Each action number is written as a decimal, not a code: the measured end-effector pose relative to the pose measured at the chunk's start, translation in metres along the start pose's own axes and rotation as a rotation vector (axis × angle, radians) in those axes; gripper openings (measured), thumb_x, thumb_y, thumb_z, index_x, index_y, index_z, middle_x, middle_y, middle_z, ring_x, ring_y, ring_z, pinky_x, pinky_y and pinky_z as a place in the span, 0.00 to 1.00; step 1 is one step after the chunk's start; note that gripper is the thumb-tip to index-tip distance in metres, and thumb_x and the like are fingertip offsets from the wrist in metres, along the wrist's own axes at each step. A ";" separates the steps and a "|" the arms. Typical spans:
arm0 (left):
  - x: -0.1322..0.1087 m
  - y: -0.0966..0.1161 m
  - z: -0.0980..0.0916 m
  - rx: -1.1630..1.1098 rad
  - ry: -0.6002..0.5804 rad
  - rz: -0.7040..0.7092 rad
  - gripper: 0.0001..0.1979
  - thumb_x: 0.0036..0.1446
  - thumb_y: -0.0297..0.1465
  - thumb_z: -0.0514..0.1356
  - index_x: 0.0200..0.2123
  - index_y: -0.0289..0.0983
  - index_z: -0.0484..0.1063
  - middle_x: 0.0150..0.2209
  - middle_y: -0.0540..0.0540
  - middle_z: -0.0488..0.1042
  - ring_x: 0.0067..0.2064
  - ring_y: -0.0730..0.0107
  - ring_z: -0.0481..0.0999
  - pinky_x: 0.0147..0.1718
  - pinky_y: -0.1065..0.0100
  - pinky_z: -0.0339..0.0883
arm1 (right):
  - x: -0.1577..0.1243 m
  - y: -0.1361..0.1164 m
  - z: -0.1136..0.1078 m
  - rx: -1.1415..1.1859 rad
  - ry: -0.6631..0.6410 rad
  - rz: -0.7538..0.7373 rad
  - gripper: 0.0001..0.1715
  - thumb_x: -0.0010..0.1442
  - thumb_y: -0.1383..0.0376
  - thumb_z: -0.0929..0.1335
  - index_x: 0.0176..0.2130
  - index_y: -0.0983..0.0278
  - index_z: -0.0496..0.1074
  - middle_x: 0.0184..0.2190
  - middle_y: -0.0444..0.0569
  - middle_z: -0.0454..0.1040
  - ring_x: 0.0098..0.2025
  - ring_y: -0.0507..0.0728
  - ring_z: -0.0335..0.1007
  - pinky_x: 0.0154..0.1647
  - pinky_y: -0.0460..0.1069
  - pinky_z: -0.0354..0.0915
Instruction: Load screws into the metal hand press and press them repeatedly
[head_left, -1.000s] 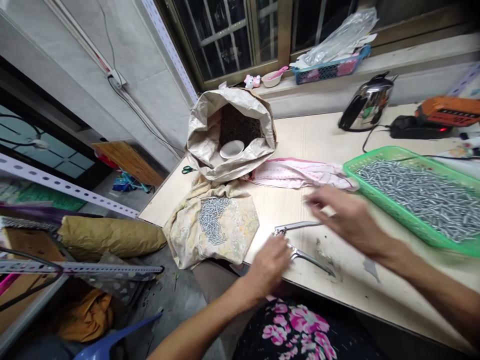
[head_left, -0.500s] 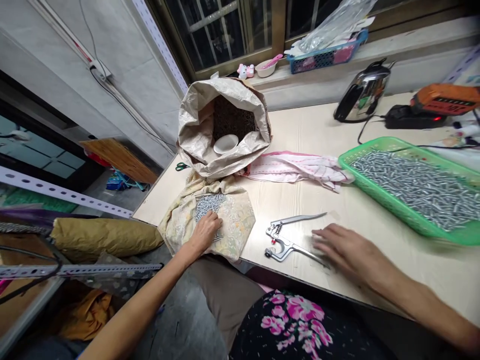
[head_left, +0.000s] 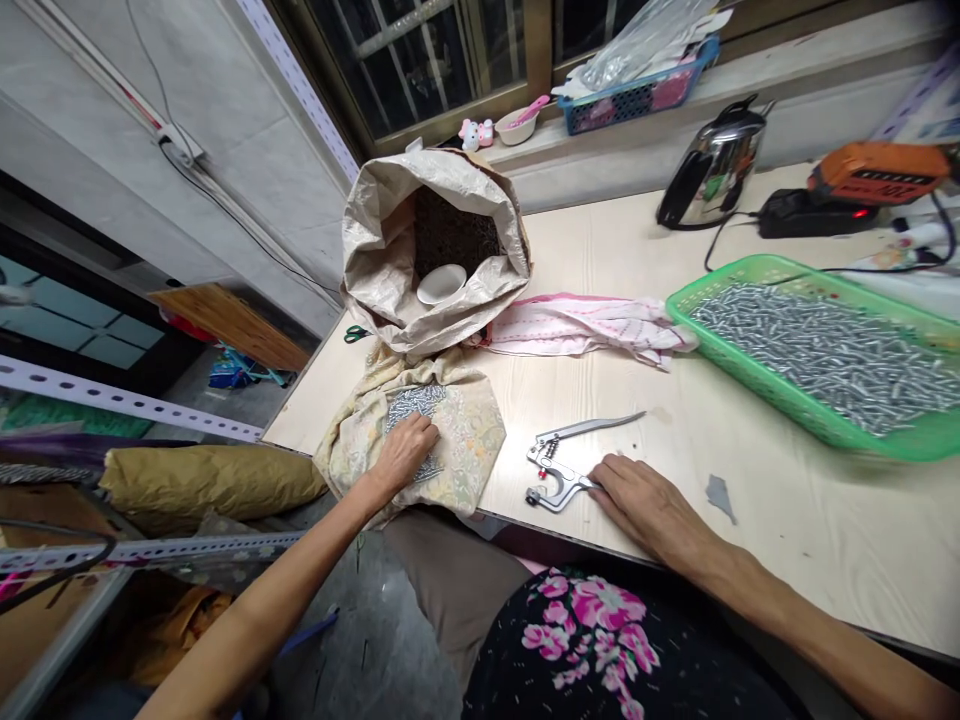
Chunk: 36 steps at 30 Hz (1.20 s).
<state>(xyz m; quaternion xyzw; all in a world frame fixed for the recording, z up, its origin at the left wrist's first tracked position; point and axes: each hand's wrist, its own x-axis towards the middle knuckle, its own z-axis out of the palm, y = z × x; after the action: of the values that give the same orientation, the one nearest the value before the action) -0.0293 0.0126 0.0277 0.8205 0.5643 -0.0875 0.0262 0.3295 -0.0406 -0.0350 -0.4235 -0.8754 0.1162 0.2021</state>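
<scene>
My left hand (head_left: 407, 446), fingers curled and pressed together, rests in a small pile of silvery metal pieces (head_left: 417, 400) that look like screws. The pile lies on a patterned yellowish cloth (head_left: 472, 430) at the table's front left. What the fingertips pinch, if anything, is hidden. My right hand (head_left: 645, 500) lies over the lower handle of the snap fastener pliers (head_left: 564, 487), its fingers closed round that handle. The pliers lie on the table with jaws toward the left and the upper handle standing apart, untouched.
An open sack (head_left: 367, 240) with dark contents and a white bowl (head_left: 441, 284) stands behind the cloth. A pink-white towel (head_left: 577, 326) lies beside it. On the right are a green basket (head_left: 795, 395) of similar metal pieces, a kettle (head_left: 716, 165) and an orange battery (head_left: 877, 172).
My right hand has moved left onto the pliers' lower handle and closed on it. My left hand stays at the pile. The view has shifted slightly.
</scene>
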 end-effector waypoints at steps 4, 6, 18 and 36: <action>-0.003 0.032 -0.009 -0.437 0.169 -0.103 0.08 0.60 0.30 0.57 0.33 0.35 0.75 0.33 0.43 0.76 0.38 0.63 0.72 0.39 0.65 0.64 | 0.004 -0.003 -0.004 -0.054 0.049 -0.049 0.10 0.66 0.69 0.59 0.33 0.63 0.64 0.30 0.47 0.66 0.31 0.54 0.60 0.34 0.50 0.56; -0.007 0.058 -0.008 -0.754 0.154 -0.178 0.10 0.58 0.35 0.59 0.32 0.36 0.76 0.32 0.45 0.77 0.34 0.66 0.73 0.35 0.68 0.64 | 0.004 -0.006 -0.005 -0.147 0.107 -0.089 0.11 0.65 0.71 0.59 0.31 0.63 0.64 0.29 0.47 0.65 0.31 0.55 0.58 0.34 0.51 0.53; 0.000 0.138 0.038 -1.209 0.041 -0.353 0.15 0.48 0.41 0.64 0.27 0.33 0.77 0.25 0.48 0.73 0.27 0.73 0.68 0.25 0.74 0.58 | 0.002 -0.018 -0.009 -0.276 0.203 -0.119 0.12 0.62 0.76 0.61 0.30 0.64 0.66 0.27 0.46 0.64 0.30 0.55 0.55 0.34 0.52 0.48; 0.026 0.137 0.006 -1.136 -0.500 -0.572 0.07 0.50 0.28 0.64 0.23 0.34 0.70 0.13 0.54 0.68 0.16 0.76 0.68 0.20 0.74 0.66 | 0.001 -0.002 -0.005 -0.158 0.008 0.003 0.06 0.64 0.65 0.64 0.36 0.64 0.69 0.36 0.51 0.72 0.40 0.58 0.63 0.41 0.53 0.55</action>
<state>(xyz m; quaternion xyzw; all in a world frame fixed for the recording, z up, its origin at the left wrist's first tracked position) 0.1068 -0.0135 0.0099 0.4530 0.6943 0.0318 0.5583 0.3296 -0.0405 -0.0292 -0.4399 -0.8803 0.0454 0.1714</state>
